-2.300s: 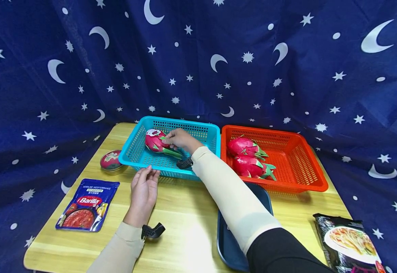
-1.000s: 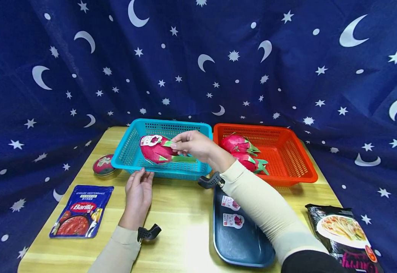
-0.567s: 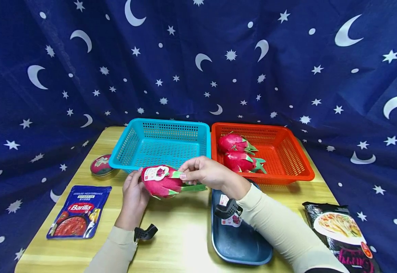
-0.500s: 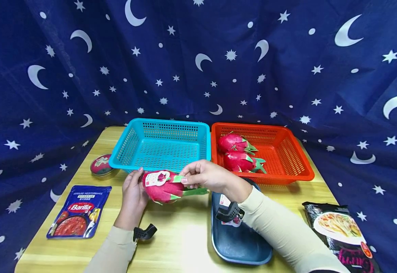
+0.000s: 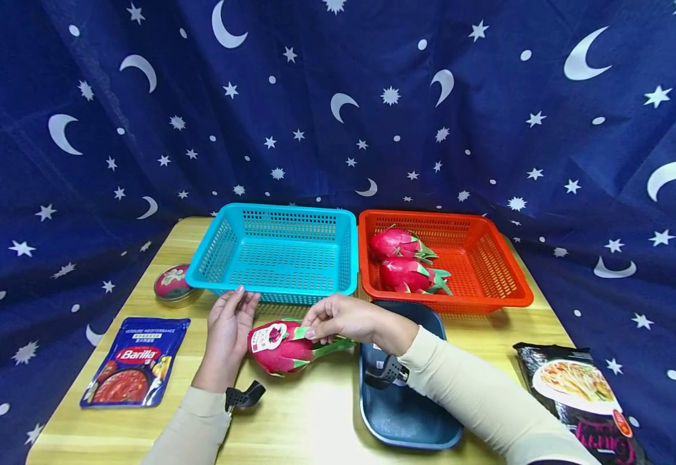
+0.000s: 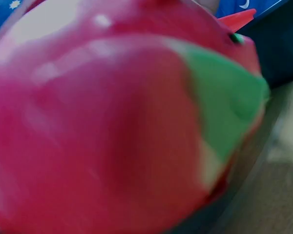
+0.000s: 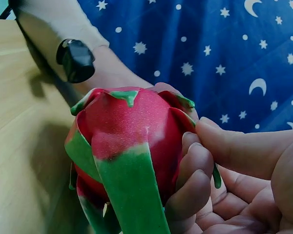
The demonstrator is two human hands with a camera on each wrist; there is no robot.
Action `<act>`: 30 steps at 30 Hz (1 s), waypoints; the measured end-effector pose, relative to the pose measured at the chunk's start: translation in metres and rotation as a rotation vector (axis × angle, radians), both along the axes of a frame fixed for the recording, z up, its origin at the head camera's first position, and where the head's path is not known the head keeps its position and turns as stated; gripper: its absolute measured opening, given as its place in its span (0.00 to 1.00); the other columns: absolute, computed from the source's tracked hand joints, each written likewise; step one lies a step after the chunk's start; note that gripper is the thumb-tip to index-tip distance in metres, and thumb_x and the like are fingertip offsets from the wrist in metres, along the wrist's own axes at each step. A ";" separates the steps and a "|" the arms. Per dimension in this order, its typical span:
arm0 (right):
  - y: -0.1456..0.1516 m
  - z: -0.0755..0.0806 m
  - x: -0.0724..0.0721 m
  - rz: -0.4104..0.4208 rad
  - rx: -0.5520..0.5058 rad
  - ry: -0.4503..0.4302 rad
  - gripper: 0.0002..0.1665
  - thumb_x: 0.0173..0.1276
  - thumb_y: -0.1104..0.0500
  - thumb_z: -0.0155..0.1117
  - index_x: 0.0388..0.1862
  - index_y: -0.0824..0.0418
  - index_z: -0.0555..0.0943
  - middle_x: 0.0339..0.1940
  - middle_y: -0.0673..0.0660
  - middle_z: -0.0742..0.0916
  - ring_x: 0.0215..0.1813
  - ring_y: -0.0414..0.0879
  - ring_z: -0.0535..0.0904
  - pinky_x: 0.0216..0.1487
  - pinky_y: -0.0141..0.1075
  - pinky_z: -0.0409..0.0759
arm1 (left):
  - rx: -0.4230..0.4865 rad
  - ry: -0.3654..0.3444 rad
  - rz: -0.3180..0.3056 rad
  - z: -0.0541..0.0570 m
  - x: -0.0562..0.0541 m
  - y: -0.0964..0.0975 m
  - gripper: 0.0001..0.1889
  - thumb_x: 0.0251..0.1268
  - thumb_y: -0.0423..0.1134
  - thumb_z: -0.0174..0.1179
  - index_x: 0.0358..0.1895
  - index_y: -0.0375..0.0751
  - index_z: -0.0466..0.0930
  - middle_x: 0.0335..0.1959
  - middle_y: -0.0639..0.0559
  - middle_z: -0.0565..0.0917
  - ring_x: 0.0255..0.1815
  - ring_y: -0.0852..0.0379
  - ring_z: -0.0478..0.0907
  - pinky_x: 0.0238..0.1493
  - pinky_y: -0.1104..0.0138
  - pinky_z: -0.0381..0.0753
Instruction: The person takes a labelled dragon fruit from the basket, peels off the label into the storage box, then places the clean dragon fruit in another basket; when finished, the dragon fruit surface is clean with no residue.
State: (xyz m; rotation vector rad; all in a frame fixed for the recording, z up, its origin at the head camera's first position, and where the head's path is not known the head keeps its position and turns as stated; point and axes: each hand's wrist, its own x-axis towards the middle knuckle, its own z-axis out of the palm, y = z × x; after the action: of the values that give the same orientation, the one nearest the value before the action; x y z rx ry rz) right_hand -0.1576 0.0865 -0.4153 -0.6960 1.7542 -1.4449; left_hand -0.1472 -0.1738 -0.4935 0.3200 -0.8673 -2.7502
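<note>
My right hand [image 5: 346, 320] pinches a green-tipped leaf of a pink dragon fruit [image 5: 279, 358] with a white sticker. In the head view the fruit is in front of the turquoise basket [image 5: 288, 298], its rounded end toward my left hand [image 5: 230, 329]. The left hand's fingers are extended at the basket's near rim; whether they touch it is unclear. A close, blurred dragon fruit [image 6: 112, 122] fills most of the left wrist view. Up close in the right wrist view, the right thumb and fingers [image 7: 195, 180] grip the fruit's side, its green leaves facing the camera.
An orange basket [image 5: 489, 300] at right bears two dragon fruits [image 5: 407, 274]. Before it lies a dark blue tray [image 5: 413, 413] with stickers, partly under the right wrist. A round tin [image 5: 175, 284] and a Barilla pouch [image 5: 134, 361] sit left; a black noodle packet [image 5: 578, 394] right.
The right hand has brought the stickered dragon fruit out of the turquoise basket and toward the person, over the table's near side. The left hand has stayed by the basket rim.
</note>
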 end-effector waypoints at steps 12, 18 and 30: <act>-0.001 -0.014 -0.002 0.001 0.034 -0.085 0.05 0.74 0.72 0.65 0.46 0.74 0.82 0.29 0.53 0.87 0.30 0.43 0.80 0.35 0.34 0.79 | 0.004 0.033 -0.017 0.001 -0.002 0.002 0.06 0.80 0.26 0.57 0.39 0.35 0.75 0.37 0.43 0.81 0.41 0.51 0.83 0.59 0.60 0.83; 0.001 -0.016 -0.007 0.016 0.060 -0.115 0.04 0.75 0.73 0.64 0.45 0.72 0.82 0.30 0.57 0.87 0.30 0.43 0.80 0.35 0.33 0.82 | 0.019 0.030 -0.020 0.002 -0.001 0.002 0.06 0.80 0.26 0.56 0.38 0.35 0.75 0.37 0.42 0.81 0.40 0.51 0.82 0.59 0.60 0.83; 0.003 -0.010 -0.015 0.042 0.113 -0.143 0.04 0.73 0.75 0.64 0.42 0.71 0.83 0.30 0.60 0.87 0.29 0.45 0.82 0.34 0.34 0.85 | 0.040 0.039 -0.026 0.003 0.001 0.001 0.06 0.80 0.25 0.55 0.39 0.34 0.75 0.37 0.42 0.81 0.40 0.52 0.83 0.60 0.60 0.82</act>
State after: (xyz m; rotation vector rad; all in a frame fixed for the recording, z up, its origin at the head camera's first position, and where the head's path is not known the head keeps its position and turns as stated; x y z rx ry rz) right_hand -0.1725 0.0897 -0.4254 -0.5532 1.6861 -1.3226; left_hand -0.1458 -0.1725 -0.4909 0.2638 -0.8138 -2.7912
